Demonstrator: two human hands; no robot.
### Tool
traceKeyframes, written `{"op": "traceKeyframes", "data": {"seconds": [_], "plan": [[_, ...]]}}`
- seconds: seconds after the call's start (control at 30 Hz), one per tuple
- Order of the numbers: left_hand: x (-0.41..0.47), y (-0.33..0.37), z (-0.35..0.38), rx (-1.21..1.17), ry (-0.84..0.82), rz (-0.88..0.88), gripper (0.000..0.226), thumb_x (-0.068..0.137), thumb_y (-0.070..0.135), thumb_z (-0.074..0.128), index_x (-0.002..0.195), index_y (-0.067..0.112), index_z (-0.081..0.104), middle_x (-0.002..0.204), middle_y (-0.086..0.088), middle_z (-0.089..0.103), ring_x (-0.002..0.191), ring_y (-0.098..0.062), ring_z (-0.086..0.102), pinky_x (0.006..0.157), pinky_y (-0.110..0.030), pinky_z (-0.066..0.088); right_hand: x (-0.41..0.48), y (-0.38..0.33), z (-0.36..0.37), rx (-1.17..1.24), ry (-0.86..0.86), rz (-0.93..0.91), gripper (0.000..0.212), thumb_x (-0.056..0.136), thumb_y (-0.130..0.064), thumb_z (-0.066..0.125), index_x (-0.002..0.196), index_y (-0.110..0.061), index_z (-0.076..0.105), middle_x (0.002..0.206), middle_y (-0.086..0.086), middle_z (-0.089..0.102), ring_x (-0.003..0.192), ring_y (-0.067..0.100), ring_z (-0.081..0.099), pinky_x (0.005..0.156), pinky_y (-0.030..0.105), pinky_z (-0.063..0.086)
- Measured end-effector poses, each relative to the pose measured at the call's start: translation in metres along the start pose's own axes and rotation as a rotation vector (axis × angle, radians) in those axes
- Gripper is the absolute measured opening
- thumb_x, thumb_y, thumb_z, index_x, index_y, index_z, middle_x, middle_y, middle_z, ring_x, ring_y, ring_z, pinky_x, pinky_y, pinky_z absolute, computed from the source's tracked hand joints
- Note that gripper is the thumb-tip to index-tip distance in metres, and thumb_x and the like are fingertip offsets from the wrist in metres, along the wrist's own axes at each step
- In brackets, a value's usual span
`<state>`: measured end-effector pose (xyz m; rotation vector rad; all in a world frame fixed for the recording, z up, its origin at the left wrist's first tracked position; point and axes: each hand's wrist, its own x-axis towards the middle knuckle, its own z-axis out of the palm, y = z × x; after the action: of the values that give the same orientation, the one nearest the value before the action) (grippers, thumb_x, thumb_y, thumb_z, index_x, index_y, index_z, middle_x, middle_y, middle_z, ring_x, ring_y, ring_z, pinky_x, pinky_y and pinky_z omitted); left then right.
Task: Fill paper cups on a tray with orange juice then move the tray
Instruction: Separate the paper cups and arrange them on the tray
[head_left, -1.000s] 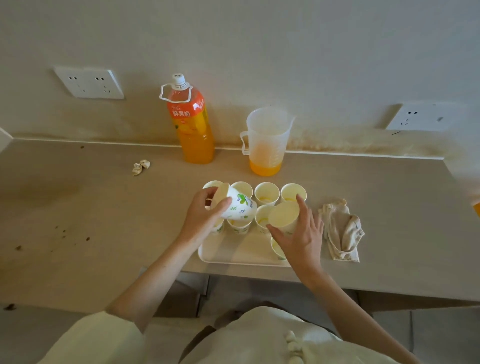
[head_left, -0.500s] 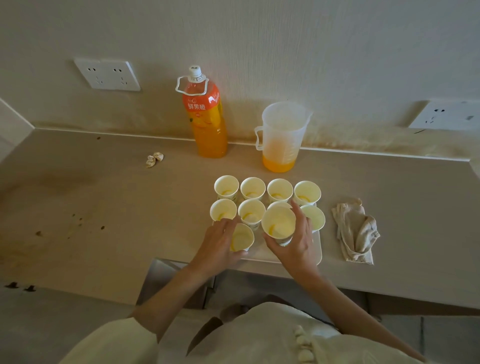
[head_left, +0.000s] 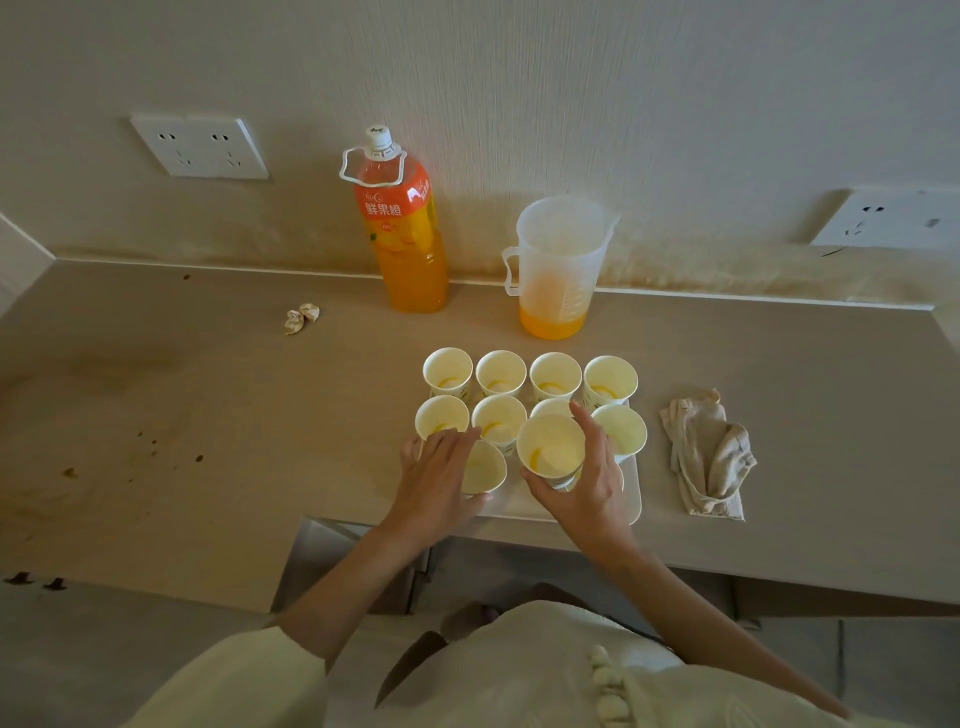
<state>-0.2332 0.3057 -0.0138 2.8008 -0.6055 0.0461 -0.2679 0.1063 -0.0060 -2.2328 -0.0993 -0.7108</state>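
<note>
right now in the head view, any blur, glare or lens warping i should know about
Head view: dim, warm, even light, no glare, only faint shadows; wide-angle warping tilts the left socket and right socket and bends the counter edges; the left hand gripping the left-hand cup and the right hand gripping the right-hand cup look sharp, no motion blur.
</note>
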Motion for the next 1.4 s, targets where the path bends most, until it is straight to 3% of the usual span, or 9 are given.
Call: {"op": "traceKeyframes", "data": {"seconds": [0.3, 0.67, 0.77, 0.83, 0.93, 1.07, 1.17, 1.27, 1.4], "plan": [[-0.002, 0.0, -0.002, -0.022, 0.015, -0.001, 0.084, 0.064, 0.047, 0.079, 0.134, 0.023, 0.039, 0.125, -0.001, 0.058, 0.121, -0.024, 0.053, 0.1, -0.054, 0.029, -0.001, 0.004, 0.001, 0.014, -0.037, 0.003, 0.081, 0.085, -0.059, 0.063, 0.139, -0.008, 0.033, 0.135, 0.016, 0.053, 0.121, 0.03, 0.055, 0.089, 0.051, 0.054], [-0.002, 0.003, -0.005, -0.094, -0.007, -0.011, 0.085, 0.069, 0.047, 0.069, 0.14, 0.029, 0.026, 0.142, -0.004, 0.046, 0.135, -0.022, 0.037, 0.105, -0.053, 0.017, -0.001, -0.001, 0.001, 0.03, -0.07, 0.008, 0.081, 0.084, -0.059, 0.064, 0.139, -0.007, 0.033, 0.135, 0.016, 0.054, 0.124, 0.027, 0.053, 0.093, 0.045, 0.053], [0.004, 0.018, -0.023, -0.277, 0.162, -0.029, 0.064, 0.078, 0.045, 0.055, 0.137, 0.027, 0.036, 0.136, 0.002, 0.049, 0.13, -0.008, 0.034, 0.106, -0.046, 0.015, 0.001, -0.004, 0.0, 0.072, -0.088, 0.013, 0.082, 0.083, -0.058, 0.066, 0.139, -0.006, 0.032, 0.135, 0.015, 0.052, 0.124, 0.026, 0.052, 0.096, 0.041, 0.052], [0.011, 0.032, -0.039, -0.415, 0.164, 0.007, 0.064, 0.082, 0.052, 0.048, 0.139, 0.024, 0.04, 0.135, 0.01, 0.047, 0.125, 0.001, 0.033, 0.107, -0.032, 0.011, 0.001, -0.007, -0.001, 0.115, -0.101, 0.025, 0.082, 0.083, -0.056, 0.066, 0.139, -0.006, 0.033, 0.136, 0.013, 0.052, 0.124, 0.024, 0.052, 0.097, 0.036, 0.05], [0.02, 0.052, -0.052, -0.493, 0.029, 0.106, 0.082, 0.075, 0.063, 0.058, 0.142, 0.019, 0.039, 0.136, 0.015, 0.042, 0.123, 0.004, 0.033, 0.105, -0.02, 0.018, -0.001, -0.008, -0.001, 0.14, -0.117, 0.018, 0.082, 0.079, -0.048, 0.072, 0.139, -0.007, 0.032, 0.131, 0.012, 0.053, 0.118, 0.021, 0.054, 0.095, 0.032, 0.049], [0.024, 0.061, -0.044, -0.489, -0.028, 0.114, 0.087, 0.073, 0.049, 0.074, 0.144, 0.017, 0.036, 0.138, 0.004, 0.045, 0.128, -0.008, 0.037, 0.104, -0.019, 0.03, -0.003, -0.009, -0.003, 0.178, -0.136, 0.071, 0.086, 0.074, -0.046, 0.073, 0.14, -0.013, 0.03, 0.133, 0.004, 0.049, 0.12, 0.011, 0.049, 0.099, 0.028, 0.045], [0.025, 0.061, -0.039, -0.501, -0.062, 0.082, 0.088, 0.073, 0.042, 0.077, 0.146, 0.017, 0.032, 0.136, 0.004, 0.043, 0.127, -0.006, 0.036, 0.099, -0.013, 0.029, -0.004, -0.005, -0.006, 0.164, -0.155, 0.083, 0.087, 0.075, -0.051, 0.071, 0.142, -0.015, 0.028, 0.138, 0.007, 0.048, 0.124, 0.018, 0.051, 0.101, 0.037, 0.047], [0.028, 0.06, -0.031, -0.494, -0.067, 0.091, 0.088, 0.074, 0.041, 0.076, 0.146, 0.019, 0.031, 0.135, 0.004, 0.045, 0.126, -0.008, 0.038, 0.1, -0.017, 0.033, -0.003, 0.001, -0.011, 0.053, -0.187, 0.105, 0.092, 0.07, -0.048, 0.071, 0.142, -0.015, 0.025, 0.137, 0.018, 0.05, 0.121, 0.027, 0.051, 0.099, 0.049, 0.047], [0.029, 0.058, -0.019, -0.437, -0.09, 0.135, 0.086, 0.075, 0.039, 0.076, 0.146, 0.02, 0.031, 0.136, 0.002, 0.046, 0.124, -0.01, 0.04, 0.102, -0.022, 0.036, -0.01, 0.01, -0.021, -0.055, -0.19, 0.181, 0.094, 0.068, -0.05, 0.073, 0.142, -0.014, 0.026, 0.133, 0.017, 0.053, 0.115, 0.022, 0.044, 0.097, 0.041, 0.041]]}}
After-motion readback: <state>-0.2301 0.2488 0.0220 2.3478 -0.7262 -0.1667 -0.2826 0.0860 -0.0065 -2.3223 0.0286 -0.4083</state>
